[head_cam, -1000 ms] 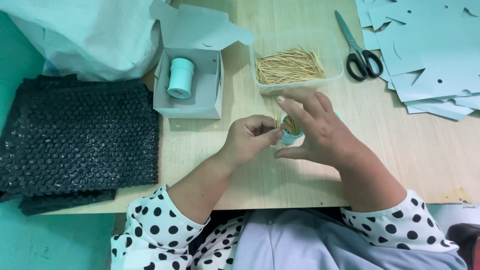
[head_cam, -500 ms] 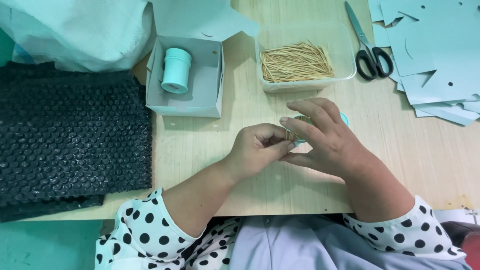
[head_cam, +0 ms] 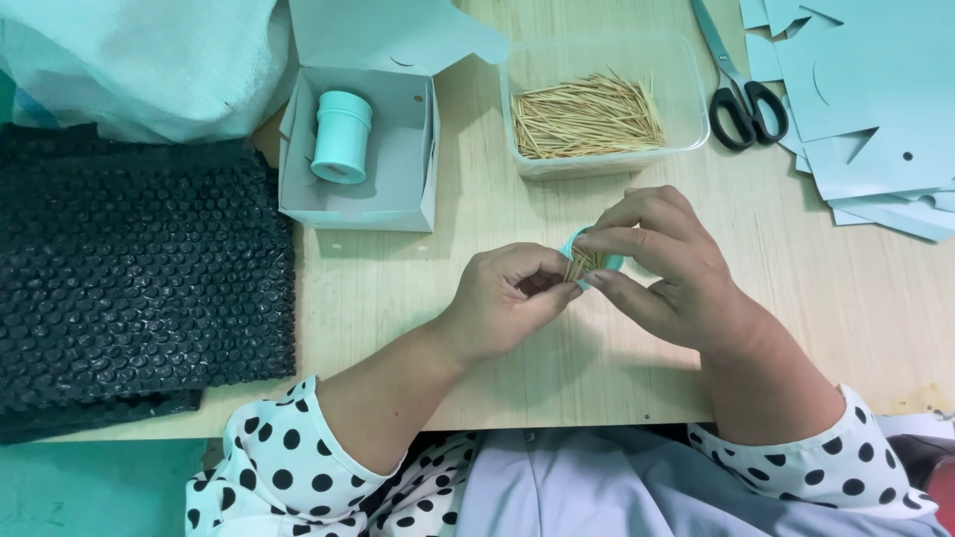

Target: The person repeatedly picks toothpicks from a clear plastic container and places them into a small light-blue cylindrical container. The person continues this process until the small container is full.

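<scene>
Both hands meet over the middle of the wooden table. My right hand grips a small teal round container packed with thin wooden sticks. My left hand pinches the sticks at the container's mouth with thumb and fingertips. Most of the container is hidden by my fingers. A clear plastic tub holding a loose heap of the same sticks stands just beyond my hands.
An open pale-blue cardboard box with a teal lidded jar in it sits at the back left. Black bubble wrap covers the left side. Black-handled scissors and cut pale-blue card pieces lie at the back right.
My hands have stayed together on the small container; my left fingers have closed onto the sticks at its mouth. The view has shifted slightly.
</scene>
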